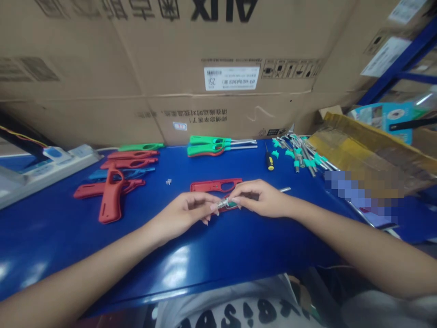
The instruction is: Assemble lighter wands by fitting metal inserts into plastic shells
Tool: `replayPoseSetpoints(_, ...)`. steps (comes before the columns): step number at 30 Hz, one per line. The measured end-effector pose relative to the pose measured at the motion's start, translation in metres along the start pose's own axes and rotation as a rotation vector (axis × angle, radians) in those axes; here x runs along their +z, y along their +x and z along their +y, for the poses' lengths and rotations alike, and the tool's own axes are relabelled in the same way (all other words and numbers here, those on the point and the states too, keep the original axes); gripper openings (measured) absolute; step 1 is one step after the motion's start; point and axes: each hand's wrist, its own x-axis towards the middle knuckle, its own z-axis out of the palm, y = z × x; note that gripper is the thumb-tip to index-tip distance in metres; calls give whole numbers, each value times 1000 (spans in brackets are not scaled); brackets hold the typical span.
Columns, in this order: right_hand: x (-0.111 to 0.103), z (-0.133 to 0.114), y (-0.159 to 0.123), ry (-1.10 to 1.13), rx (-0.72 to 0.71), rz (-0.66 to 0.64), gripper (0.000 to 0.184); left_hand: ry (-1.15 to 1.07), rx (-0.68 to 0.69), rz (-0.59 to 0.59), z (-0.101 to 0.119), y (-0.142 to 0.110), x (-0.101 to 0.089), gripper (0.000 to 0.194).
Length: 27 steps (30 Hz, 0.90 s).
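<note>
My left hand (pixel 186 212) is closed, its thumb and fingers pinching a small clear-and-silver cylindrical lighter part (pixel 222 203). My right hand (pixel 261 197) pinches at the other end of that part, where a bit of teal green shows. A thin metal tube (pixel 285 189) sticks out to the right from behind my right hand; its other end is hidden. Below the hands lies a red lighter shell half, mostly covered by fingers. Just beyond them rests another red lighter shell half (pixel 201 186) with a trigger loop.
Red, blue and green lighter shells (pixel 111 200) lie at left by a white power strip (pixel 64 166). Green lighters (pixel 206 148), a yellow-black screwdriver (pixel 269 161) and a heap of metal tubes with teal parts (pixel 302 155) sit behind. Tiny screws (pixel 168 181) lie left of centre. Cardboard (pixel 191 109) walls the back.
</note>
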Motion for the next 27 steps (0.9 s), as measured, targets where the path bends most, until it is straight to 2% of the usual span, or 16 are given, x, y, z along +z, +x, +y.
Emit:
replayPoseSetpoints(10, 2, 0, 0, -32, 46, -11, 26, 66, 58, 10, -6, -1, 4, 44)
replayPoseSetpoints(18, 2, -1, 0, -103, 15, -16, 27, 81, 93, 20, -6, -2, 9, 45)
replayPoseSetpoints(27, 2, -6, 3, 41, 103, 5, 28, 81, 98, 31, -5, -2, 12, 39)
